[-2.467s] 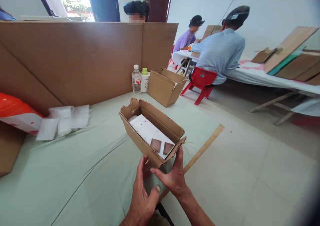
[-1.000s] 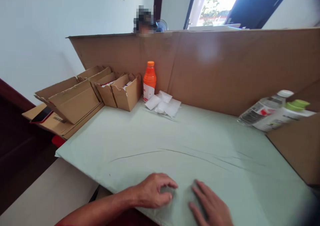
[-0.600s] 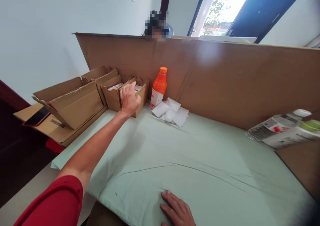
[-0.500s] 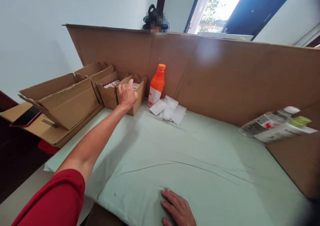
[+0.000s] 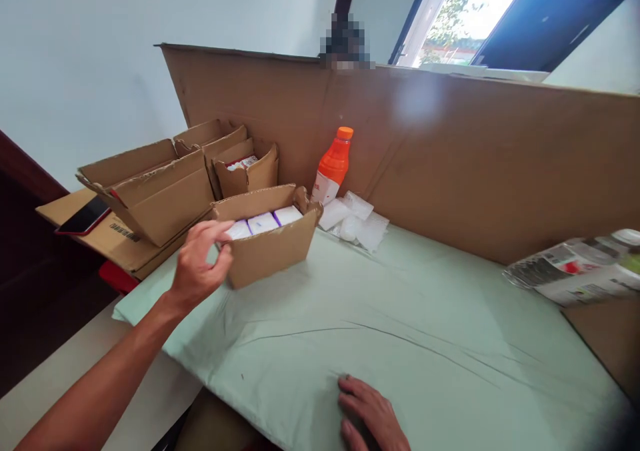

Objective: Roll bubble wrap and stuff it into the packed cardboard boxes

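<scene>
My left hand (image 5: 203, 261) is closed on the near left end of a small open cardboard box (image 5: 273, 251), its fingertips at the rim. Inside that box stand white packs with purple edges (image 5: 263, 223) in a row. The box sits at an angle on the pale green cloth (image 5: 425, 344), in front of another small cardboard box (image 5: 247, 174) with red and white items in it. Near the front edge, my right hand (image 5: 373, 414) lies on the cloth with its fingers apart and nothing in it.
Larger open cardboard boxes (image 5: 165, 198) stand at the left, beside a dark phone (image 5: 85, 216). An orange bottle (image 5: 334, 164) and clear plastic packets (image 5: 355, 221) are by the tall cardboard wall (image 5: 450, 164). Bottles (image 5: 575, 268) lie at the right. A person (image 5: 345, 41) is behind the wall.
My left hand has pulled the small box with the white packs out of the row, toward me, and turned it. My right hand stays on the cloth. The view has shifted slightly left.
</scene>
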`<state>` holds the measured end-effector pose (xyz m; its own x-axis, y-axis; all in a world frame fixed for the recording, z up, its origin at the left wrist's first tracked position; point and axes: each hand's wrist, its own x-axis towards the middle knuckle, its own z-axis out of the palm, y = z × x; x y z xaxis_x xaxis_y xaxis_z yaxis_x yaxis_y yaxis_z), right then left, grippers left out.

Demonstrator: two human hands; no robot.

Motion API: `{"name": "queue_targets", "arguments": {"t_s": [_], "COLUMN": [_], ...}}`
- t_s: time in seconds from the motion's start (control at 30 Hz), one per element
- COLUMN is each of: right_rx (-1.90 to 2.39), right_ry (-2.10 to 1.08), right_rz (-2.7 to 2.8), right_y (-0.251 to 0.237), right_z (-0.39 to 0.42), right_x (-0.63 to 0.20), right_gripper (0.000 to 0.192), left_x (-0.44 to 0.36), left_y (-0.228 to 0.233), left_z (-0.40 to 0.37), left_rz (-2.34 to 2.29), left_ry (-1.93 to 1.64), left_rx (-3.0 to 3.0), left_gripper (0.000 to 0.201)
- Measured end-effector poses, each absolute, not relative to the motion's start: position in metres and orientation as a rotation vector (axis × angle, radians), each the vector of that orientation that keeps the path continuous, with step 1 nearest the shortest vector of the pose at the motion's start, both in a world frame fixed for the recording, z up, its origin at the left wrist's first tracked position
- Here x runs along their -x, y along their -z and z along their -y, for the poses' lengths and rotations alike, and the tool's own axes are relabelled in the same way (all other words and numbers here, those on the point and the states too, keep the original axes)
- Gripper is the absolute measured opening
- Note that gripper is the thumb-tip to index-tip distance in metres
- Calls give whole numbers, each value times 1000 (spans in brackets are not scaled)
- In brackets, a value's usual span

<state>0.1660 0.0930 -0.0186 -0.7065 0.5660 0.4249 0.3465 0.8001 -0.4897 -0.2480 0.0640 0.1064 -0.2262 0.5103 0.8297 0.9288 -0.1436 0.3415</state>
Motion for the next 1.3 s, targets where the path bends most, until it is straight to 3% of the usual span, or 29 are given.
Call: {"name": "queue_targets", "arguments": {"t_s": [0.07,0.13,0.2,0.27,0.37,0.47,0.8,0.97,1.07,1.2,1.3], "right_rx": [731,780,845,878,816,745,986,1142,1081,972,860], "right_ry": [-568,-643,-765,-917,-1098,-1158,-1040,-894,-799,-832,-868], "right_rz": [2368,2333,2344,2374,2398,2369,2116,2040,2066,2129,2197], "right_y": [8,-4,-17,-26,-29,-24,-18,-9,-1,1,-7], "right_z": [-102,-114,-126,-136,-148,-157,-175,-184,-186,-195,-221], "right_x": [-161,-150,-132,-108,-69,-39,-87,-121,-126,-132,-141], "right_gripper": [29,31,39,54,74,82,69,63,69,78,65], "left_x": [251,254,255,253,246,241,186,153,142,141,146], "left_y": [-93,-76,-59,-44,-30,-23,-26,-24,-15,4,19], "left_z": [-28,-4,6,6,-4,-16,-94,-140,-142,-126,-115], "left_rz": [1776,1800,1890,2083,2329,2359,2328,2287,2285,2294,2333], "left_ry": [1466,1684,1913,2125,2359,2421,2510,2487,2467,2503,2491], "left_rx": [1399,1198,1114,1093,1070,1065,1249,1422,1327,1141,1061], "left_gripper": [45,66,85,92,86,72,66,47,38,47,51]}}
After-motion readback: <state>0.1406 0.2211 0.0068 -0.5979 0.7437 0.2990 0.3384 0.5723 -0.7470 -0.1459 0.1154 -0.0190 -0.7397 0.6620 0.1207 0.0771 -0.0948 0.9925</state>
